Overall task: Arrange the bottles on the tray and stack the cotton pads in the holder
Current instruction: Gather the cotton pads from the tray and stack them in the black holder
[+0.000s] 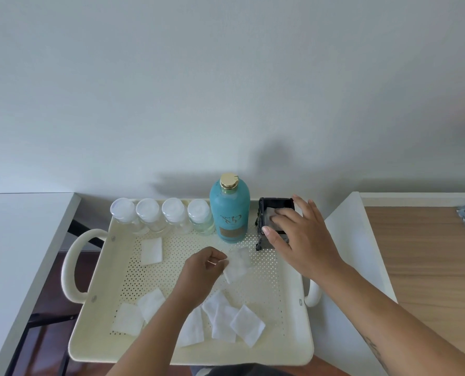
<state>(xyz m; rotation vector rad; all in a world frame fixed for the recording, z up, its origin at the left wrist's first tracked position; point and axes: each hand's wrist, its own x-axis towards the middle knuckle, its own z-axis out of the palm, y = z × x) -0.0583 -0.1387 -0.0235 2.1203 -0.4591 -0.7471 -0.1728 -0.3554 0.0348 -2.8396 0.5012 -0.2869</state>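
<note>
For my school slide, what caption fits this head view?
Right hand presses a pad into the holder; left hand lifts another.

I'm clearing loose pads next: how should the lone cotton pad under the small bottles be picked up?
The lone cotton pad lies flat on the tray with clear floor around it. Come straight down and pinch its near edge, away from the small clear bottles.

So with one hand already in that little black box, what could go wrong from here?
The right hand presses a pad into the black holder, which looks light; it might tip or slide toward the teal bottle beside it. The left hand pinches another cotton pad by one edge, so it could fold or drop. Its forearm crosses the loose pads near the tray's front and could scatter them.
</note>
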